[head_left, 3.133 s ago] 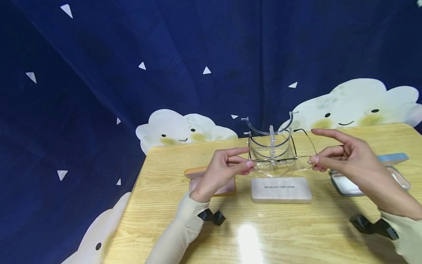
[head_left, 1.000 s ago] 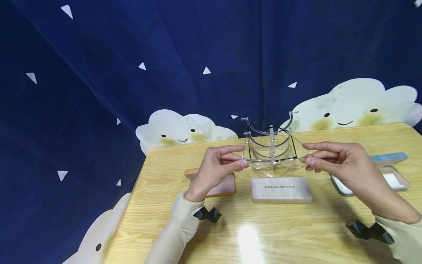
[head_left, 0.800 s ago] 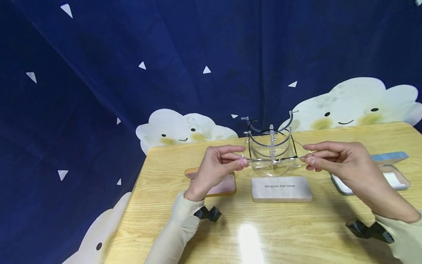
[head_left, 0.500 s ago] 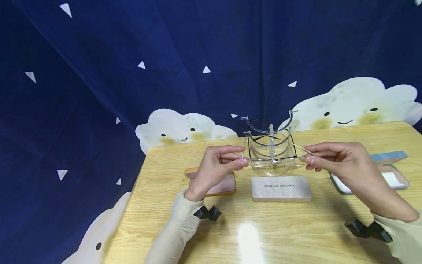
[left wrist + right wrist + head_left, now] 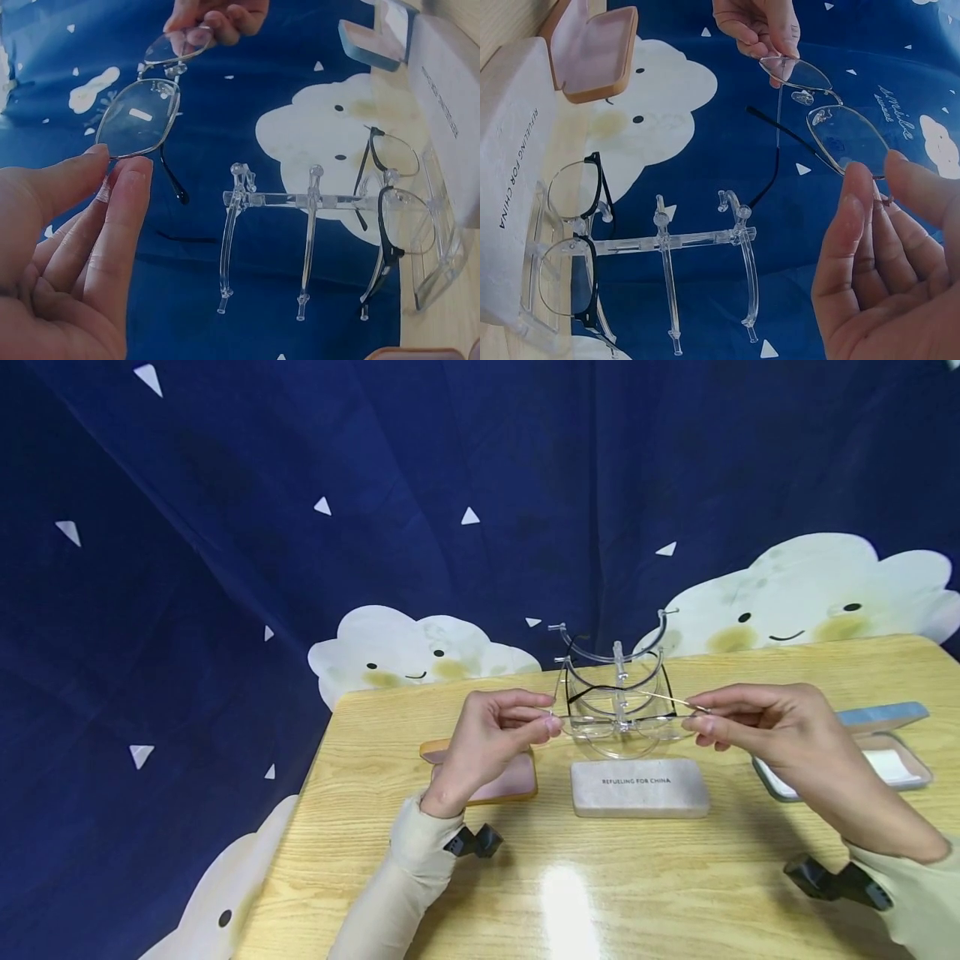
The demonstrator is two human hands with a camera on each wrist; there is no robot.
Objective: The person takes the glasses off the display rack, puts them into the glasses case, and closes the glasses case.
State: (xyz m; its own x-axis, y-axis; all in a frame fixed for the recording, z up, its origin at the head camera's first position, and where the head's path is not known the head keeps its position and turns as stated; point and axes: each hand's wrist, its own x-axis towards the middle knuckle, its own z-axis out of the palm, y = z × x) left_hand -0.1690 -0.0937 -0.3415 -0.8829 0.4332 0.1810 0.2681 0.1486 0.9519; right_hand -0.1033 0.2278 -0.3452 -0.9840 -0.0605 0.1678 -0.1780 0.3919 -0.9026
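Observation:
Both hands hold a pair of thin metal-framed eyeglasses (image 5: 139, 116) in the air, lenses towards the wearer of the head camera. My left hand (image 5: 498, 739) pinches the left end of the frame between thumb and fingers. At the other end my right hand (image 5: 780, 727) pinches the rim by the hinge. The right temple slants inward behind the lenses, its dark tip pointing left; the left temple points away. Behind them stands a clear tiered display stand (image 5: 620, 664), overlapped by the held pair in the head view. Black half-rimmed glasses (image 5: 592, 195) sit on its lowest tier.
A pale closed glasses case (image 5: 640, 793) with lettering lies in front of the stand. To the left is an open orange case (image 5: 517, 781); to the right, an open blue case (image 5: 885, 718) with a white cloth (image 5: 892, 767). A dark blue curtain (image 5: 450, 443) hangs behind the table.
Both hands have shifted a little left with the eyeglasses. The right temple, which pointed back and away, has swung inward to the left behind the lenses. The stand and cases stay put.

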